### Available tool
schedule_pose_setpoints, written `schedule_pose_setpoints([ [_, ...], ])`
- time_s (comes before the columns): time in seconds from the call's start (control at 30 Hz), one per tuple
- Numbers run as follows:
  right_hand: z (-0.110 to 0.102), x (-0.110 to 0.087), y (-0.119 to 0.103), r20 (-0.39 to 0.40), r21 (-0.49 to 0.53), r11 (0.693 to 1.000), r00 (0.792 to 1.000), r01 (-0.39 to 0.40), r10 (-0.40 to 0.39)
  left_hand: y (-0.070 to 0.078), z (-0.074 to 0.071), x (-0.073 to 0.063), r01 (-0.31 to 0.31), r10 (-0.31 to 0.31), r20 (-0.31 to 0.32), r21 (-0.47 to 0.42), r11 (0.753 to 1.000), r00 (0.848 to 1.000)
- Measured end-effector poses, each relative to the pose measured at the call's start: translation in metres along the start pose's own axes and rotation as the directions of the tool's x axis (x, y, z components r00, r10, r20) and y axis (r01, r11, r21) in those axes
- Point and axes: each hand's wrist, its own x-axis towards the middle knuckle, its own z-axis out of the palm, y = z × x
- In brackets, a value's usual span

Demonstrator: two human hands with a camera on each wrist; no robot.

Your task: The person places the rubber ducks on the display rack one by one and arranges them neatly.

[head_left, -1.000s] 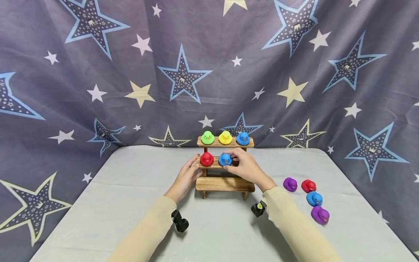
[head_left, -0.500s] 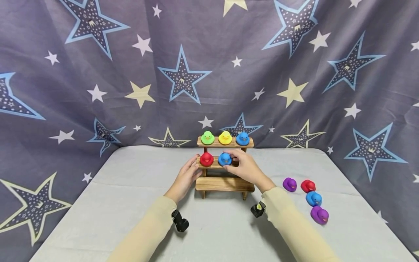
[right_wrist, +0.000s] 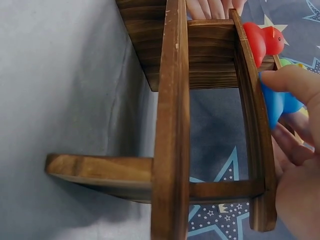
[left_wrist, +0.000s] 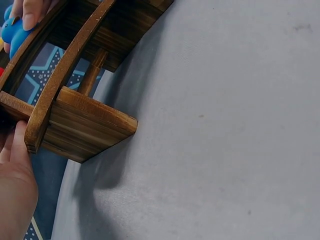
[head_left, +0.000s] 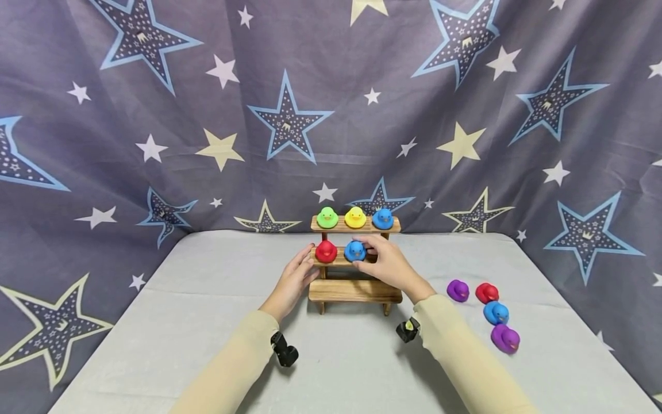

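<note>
A wooden three-tier display stand [head_left: 357, 290] stands on the table. My right hand [head_left: 389, 263] pinches a blue rubber duck [head_left: 355, 251] on the middle tier, thumb in front and fingers behind. Left of it sits a red rubber duck [head_left: 326, 252]. My left hand [head_left: 293, 283] rests with fairly straight fingers against the left end of the middle tier; the left wrist view shows its fingers [left_wrist: 20, 142] at the stand's side. On the top tier sit a green duck [head_left: 327, 218], a yellow duck [head_left: 355, 217] and another blue duck [head_left: 383, 218].
Right of the stand, on the pale table cover [head_left: 207, 299], lie a purple duck [head_left: 458, 290], a red duck [head_left: 487, 292], a blue duck [head_left: 496, 313] and a second purple duck [head_left: 505, 338]. A star-printed curtain [head_left: 331, 167] hangs behind.
</note>
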Motion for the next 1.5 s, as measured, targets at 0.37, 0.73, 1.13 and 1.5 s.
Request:
schedule_pose_setpoints([
  [0.37,-0.002,-0.005,0.001,-0.017,0.006,0.998,0.998,0.068,-0.068,0.000,0.000,0.001,-0.001,0.001,0.008,0.004,1.000,1.000],
  [0.73,-0.014,-0.021,-0.002,0.020,0.026,1.000,1.000,0.008,-0.008,0.000,0.000,0.000,0.000,0.000,0.008,0.009,1.000,1.000],
  [1.13,-0.037,-0.039,-0.002,0.062,-0.018,0.999,0.998,0.029,-0.027,0.000,0.000,-0.001,-0.006,0.006,0.000,0.012,1.000,1.000],
  [1.5,-0.060,-0.062,0.007,0.044,-0.090,0.993,0.997,0.071,-0.068,0.000,0.000,0.000,0.000,0.000,0.001,-0.004,1.000,1.000],
])
